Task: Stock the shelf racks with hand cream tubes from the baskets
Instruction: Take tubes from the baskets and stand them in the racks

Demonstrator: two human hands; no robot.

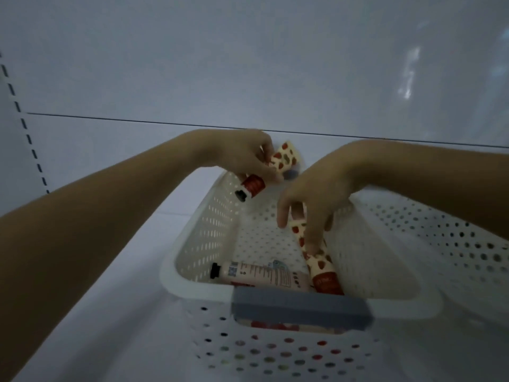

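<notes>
Hands reach over the basket [176, 274]: left grip [245, 158] clamped on raised tube [254, 185], right grip [316, 199] pinching leaning tube [321, 267] inside.

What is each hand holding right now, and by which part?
The left hand grips one strawberry-print tube around its middle; the right hand pinches a second tube, inside the basket, around its middle.

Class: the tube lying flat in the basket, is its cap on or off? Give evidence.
On. A black cap sits on the left end of the tube, near the front of the basket.
</notes>
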